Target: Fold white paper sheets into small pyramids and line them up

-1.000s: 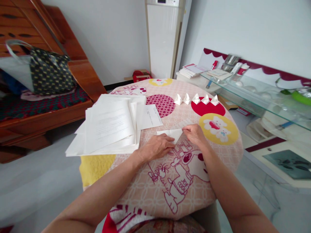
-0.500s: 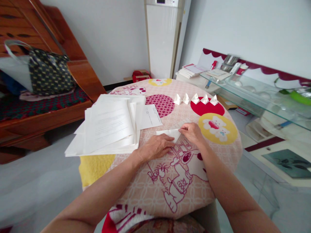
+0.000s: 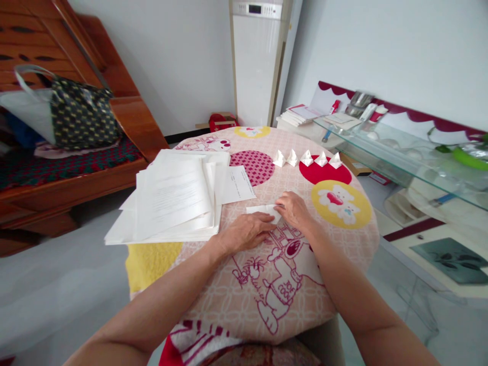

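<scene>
— Your left hand (image 3: 249, 230) lies palm down, fingers stretched out and close together, with the tips on the folded paper (image 3: 258, 209). It rests on top and isn't closed round anything.

— What about your right hand (image 3: 293, 207)?

— You have that one narrowed to a pinch, its fingertips holding the paper's right end. Part of the paper is hidden under your fingers, so its full outline can't be told.

— And where is it lying in front of you?

— On the surface, over the pink patterned tablecloth (image 3: 213, 300), just above the printed cartoon dog (image 3: 282, 284) as you look down.

— Anything near it?

— To your left there's a loose stack of white paper (image 3: 171, 198), its sheets at odd angles, and a printed sheet (image 3: 240, 184) sticks out towards your hands. Farther off, to the right, you have five small folded paper pieces (image 3: 306, 158) in a row, pointed tops up. The right-hand three are over the red circle (image 3: 324, 174) of the cloth.

— Beyond the surface, on your right, runs a glass shelf (image 3: 385, 141).
</scene>
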### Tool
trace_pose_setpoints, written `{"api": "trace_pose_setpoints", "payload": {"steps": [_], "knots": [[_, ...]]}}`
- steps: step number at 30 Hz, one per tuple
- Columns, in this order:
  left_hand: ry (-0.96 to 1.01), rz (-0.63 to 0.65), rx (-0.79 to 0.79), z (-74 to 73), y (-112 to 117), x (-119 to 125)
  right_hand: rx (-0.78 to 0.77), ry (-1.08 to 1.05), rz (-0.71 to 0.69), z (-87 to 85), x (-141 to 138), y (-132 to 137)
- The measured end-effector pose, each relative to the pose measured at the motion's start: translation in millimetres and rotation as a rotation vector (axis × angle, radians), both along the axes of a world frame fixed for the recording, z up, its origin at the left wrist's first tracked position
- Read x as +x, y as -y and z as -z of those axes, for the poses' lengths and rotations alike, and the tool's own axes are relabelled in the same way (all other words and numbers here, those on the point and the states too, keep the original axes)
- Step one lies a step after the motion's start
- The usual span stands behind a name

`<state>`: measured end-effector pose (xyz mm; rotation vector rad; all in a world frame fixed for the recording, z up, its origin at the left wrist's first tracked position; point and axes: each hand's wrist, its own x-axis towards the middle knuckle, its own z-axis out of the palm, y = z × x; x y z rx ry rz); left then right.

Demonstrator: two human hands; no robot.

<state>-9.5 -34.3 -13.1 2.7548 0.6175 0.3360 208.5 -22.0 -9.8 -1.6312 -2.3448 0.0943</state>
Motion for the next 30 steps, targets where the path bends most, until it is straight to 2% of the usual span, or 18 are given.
{"api": "trace_pose_setpoints", "payload": {"steps": [12, 21, 30], "knots": [[0.008, -0.002, -0.009, -1.8, -0.4, -0.2, 0.023, -0.171, -0.087, 5.3, -7.6, -2.7], [-0.022, -0.016, -0.032, -6.8, 2.5, 0.4, 0.031, -0.152, -0.135, 7.1, -6.5, 8.0], [-0.009, -0.007, -0.024, -5.7, 1.1, -1.0, -0.028, -0.004, -0.161, 6.4, -5.7, 16.3]]}}
